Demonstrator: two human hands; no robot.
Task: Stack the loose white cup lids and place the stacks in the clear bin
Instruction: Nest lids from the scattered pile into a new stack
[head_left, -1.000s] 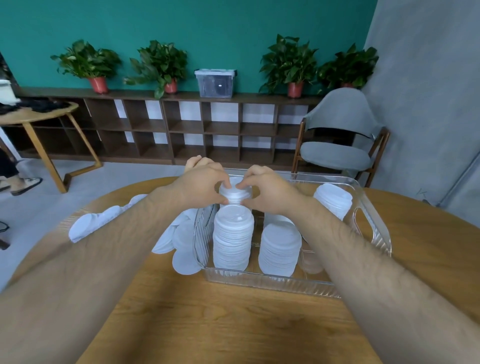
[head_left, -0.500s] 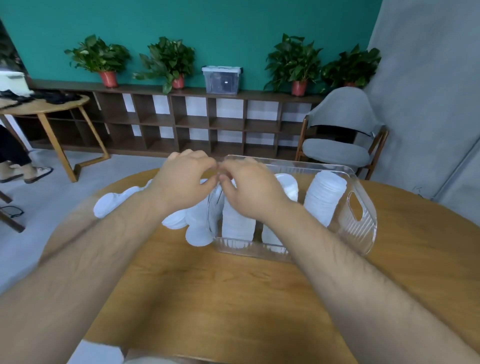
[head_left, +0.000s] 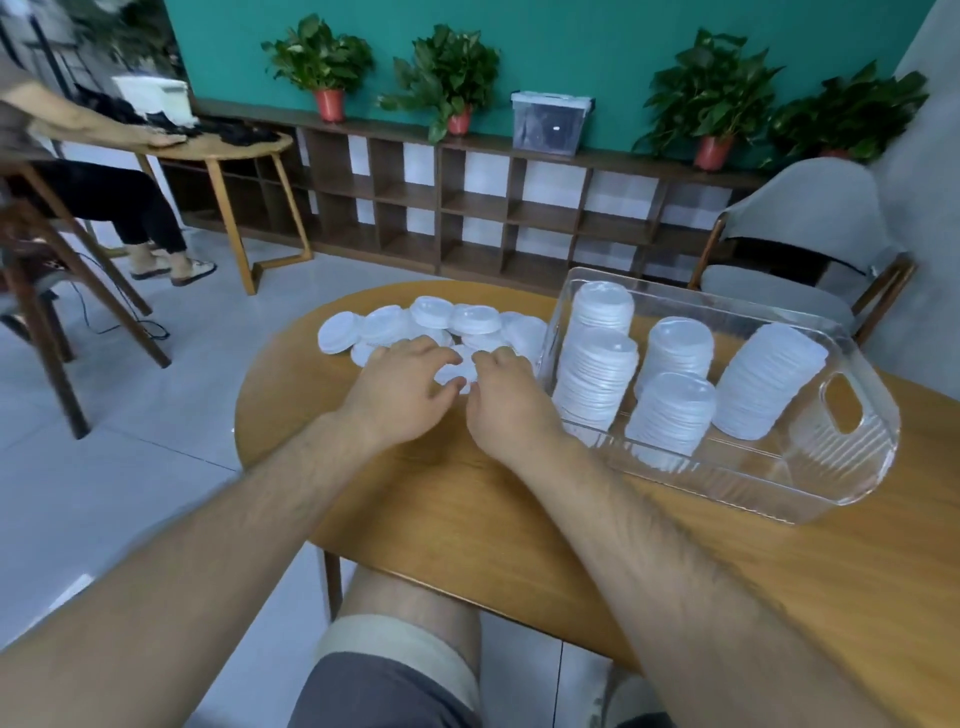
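Wooden table (head_left: 462, 512), white lids (head_left: 432, 313), teal wall (head_left: 613, 52)

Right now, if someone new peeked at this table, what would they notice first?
Probably the clear bin on the right side of the wooden table, packed with tall stacks of white lids. Next comes the messy pile of loose lids spread to the bin's left, with the left hand and right hand resting on its near edge.

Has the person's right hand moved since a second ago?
Yes. The right hand was over the clear bin; now it is left of it, at the loose lids.
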